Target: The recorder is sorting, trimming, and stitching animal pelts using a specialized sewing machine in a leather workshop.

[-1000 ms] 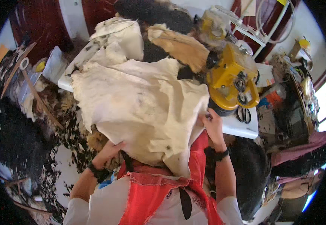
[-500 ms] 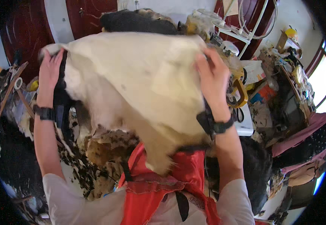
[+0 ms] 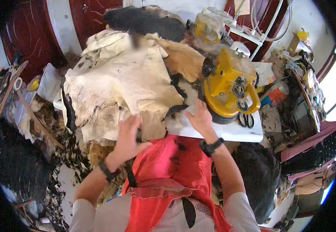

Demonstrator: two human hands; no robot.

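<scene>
A pile of fur hides (image 3: pixel 117 81), pale skin side up, lies spread over the white table in front of me. My left hand (image 3: pixel 127 141) hovers at the pile's near edge, slightly blurred, its thumb held apart from the fingers and nothing in it. To the right, my right hand (image 3: pixel 200 118) has its fingers spread above the white tabletop, beside dark and pale fur scraps (image 3: pixel 177 110). Neither hand grips a hide. A tan flap (image 3: pixel 153 125) hangs at the near edge between the hands.
A yellow machine (image 3: pixel 224 85) stands on the white table (image 3: pixel 237 133), with black-handled scissors (image 3: pixel 246 120) at its near side. Dark pelts (image 3: pixel 144 21) are heaped behind. My red apron (image 3: pixel 171 162) covers my lap. Fur scraps litter the floor at left; a cluttered shelf is at right.
The pale hide that both hands held up and stretched now lies on the pile. Both hands have let go and come down nearer to me, uncovering the yellow machine.
</scene>
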